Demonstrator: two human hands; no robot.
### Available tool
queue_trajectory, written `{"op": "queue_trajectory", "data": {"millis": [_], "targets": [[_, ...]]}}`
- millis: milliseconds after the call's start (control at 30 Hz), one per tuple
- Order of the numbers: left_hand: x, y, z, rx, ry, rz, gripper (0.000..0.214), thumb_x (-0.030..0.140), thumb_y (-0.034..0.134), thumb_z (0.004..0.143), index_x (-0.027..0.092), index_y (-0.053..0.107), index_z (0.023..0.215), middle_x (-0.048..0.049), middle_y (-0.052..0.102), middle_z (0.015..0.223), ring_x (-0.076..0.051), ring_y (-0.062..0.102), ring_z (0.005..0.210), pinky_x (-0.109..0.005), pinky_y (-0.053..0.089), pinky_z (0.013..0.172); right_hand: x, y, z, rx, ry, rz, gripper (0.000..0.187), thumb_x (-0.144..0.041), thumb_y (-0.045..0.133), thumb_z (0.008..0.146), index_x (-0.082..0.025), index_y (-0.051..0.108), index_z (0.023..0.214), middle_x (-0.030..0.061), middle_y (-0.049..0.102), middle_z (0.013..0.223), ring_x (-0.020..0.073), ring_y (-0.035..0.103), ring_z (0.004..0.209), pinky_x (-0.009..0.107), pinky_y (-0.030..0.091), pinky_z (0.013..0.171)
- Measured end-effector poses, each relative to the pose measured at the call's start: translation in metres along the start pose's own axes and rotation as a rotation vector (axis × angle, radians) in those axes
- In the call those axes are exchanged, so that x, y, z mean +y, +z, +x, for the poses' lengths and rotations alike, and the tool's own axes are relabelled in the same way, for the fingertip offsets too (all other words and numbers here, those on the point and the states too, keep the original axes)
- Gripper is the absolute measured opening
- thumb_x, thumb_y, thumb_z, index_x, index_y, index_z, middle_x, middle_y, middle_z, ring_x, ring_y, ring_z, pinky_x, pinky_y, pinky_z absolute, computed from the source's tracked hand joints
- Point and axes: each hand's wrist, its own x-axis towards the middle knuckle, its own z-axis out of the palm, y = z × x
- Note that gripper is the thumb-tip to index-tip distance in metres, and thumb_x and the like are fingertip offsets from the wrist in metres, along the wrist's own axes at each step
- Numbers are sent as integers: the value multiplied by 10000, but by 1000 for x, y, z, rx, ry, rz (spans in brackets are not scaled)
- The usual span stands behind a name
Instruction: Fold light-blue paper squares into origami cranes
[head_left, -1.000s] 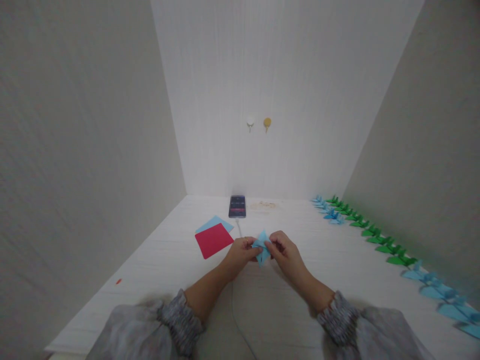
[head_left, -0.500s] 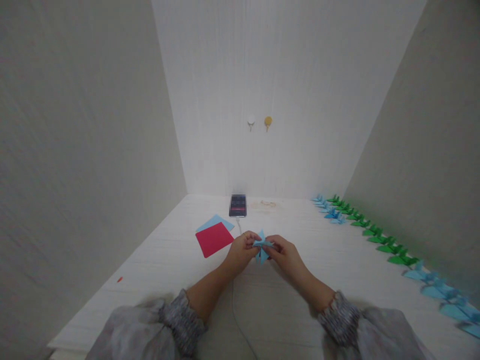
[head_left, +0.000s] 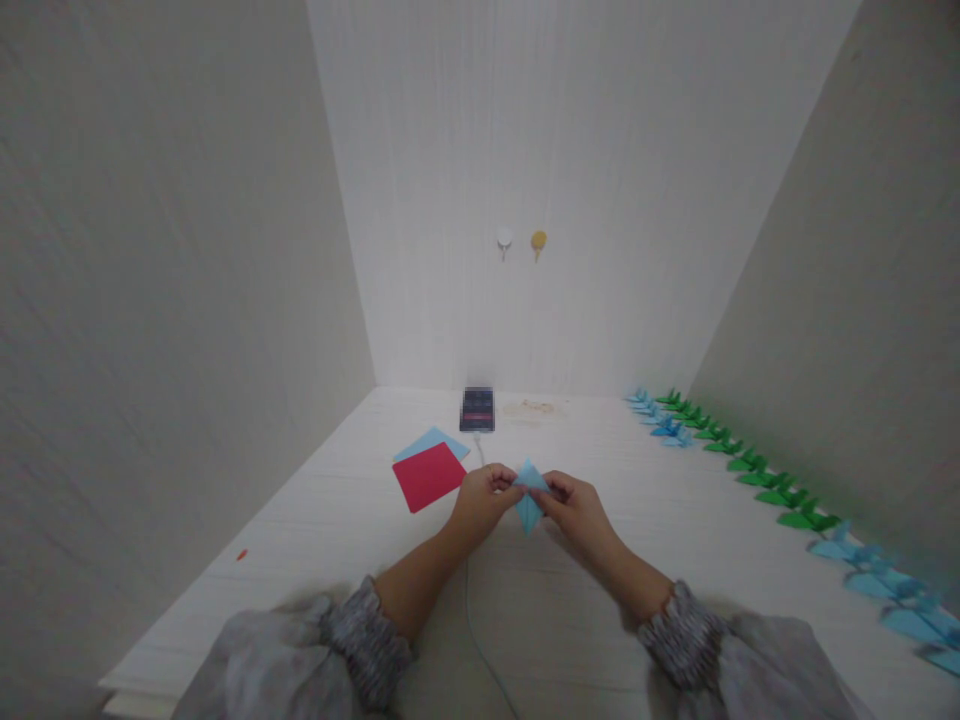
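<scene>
A small light blue piece of folded origami paper [head_left: 529, 512] is held up between my two hands over the middle of the table, in a flat diamond shape with a crease down its lower half. My left hand [head_left: 484, 497] pinches its left corner between thumb and fingers. On the opposite corner, the thumb and fingers of my right hand [head_left: 574, 503] are closed in the same way. Left of my left hand lies a red sheet of paper [head_left: 429, 478], partly covering a light blue sheet [head_left: 435, 438].
A phone [head_left: 478, 410] with a white cable [head_left: 472, 610] stands near the back wall. Several green paper cranes [head_left: 750, 463] and light blue cranes [head_left: 874, 578] line the right side. An orange scrap [head_left: 241, 555] lies at left. Two hooks [head_left: 538, 241] are on the wall.
The blue paper's flaps, spread out in a star shape before, now lie together as a flat diamond. Both hands stay in nearly the same place.
</scene>
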Motion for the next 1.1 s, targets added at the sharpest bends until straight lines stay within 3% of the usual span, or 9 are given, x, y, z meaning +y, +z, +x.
{"op": "queue_trajectory", "data": {"millis": [200, 333, 433, 600, 767, 1100], "targets": [[2, 1, -2, -29, 33, 24, 179, 264, 544, 612, 126, 552, 726, 12, 541, 588, -80, 473, 532, -195, 357, 526, -1, 4, 0, -20, 86, 97, 72, -231, 496, 657, -160, 506, 662, -32, 508, 517, 99, 496, 466, 201, 402, 446], [2, 3, -3, -81, 36, 7, 163, 257, 548, 604, 129, 562, 704, 5, 556, 601, -88, 493, 549, -197, 374, 531, 9, 6, 0, -17, 101, 28, 73, -241, 485, 668, -170, 470, 660, -54, 461, 494, 84, 468, 429, 180, 382, 396], [5, 4, -4, -157, -59, -173, 242, 329, 544, 614, 109, 561, 712, -24, 577, 633, -109, 526, 576, -230, 415, 571, 14, 5, 0, -30, 75, -23, 108, -269, 468, 688, -170, 462, 645, -52, 449, 500, 80, 463, 425, 175, 379, 388], [7, 3, -4, -174, -173, -464, 397, 458, 455, 671, 79, 569, 701, -67, 590, 673, -142, 553, 627, -301, 448, 650, 10, 3, -1, -49, 80, 48, 149, -312, 476, 690, -165, 472, 674, -40, 474, 524, 88, 475, 434, 191, 396, 400], [5, 3, -3, -200, -169, -481, 335, 409, 530, 642, 78, 570, 670, -54, 585, 639, -123, 550, 598, -308, 450, 683, 3, 4, -1, -58, 111, 119, 173, -334, 460, 705, -166, 467, 664, -40, 463, 511, 83, 454, 430, 181, 382, 389], [5, 3, -5, -259, -129, -441, 348, 396, 543, 638, 67, 599, 740, -61, 605, 681, -135, 564, 666, -321, 436, 748, 5, 3, -1, 17, 86, 38, 250, -374, 440, 714, -173, 450, 565, -47, 387, 455, 78, 403, 401, 170, 325, 347]]}}
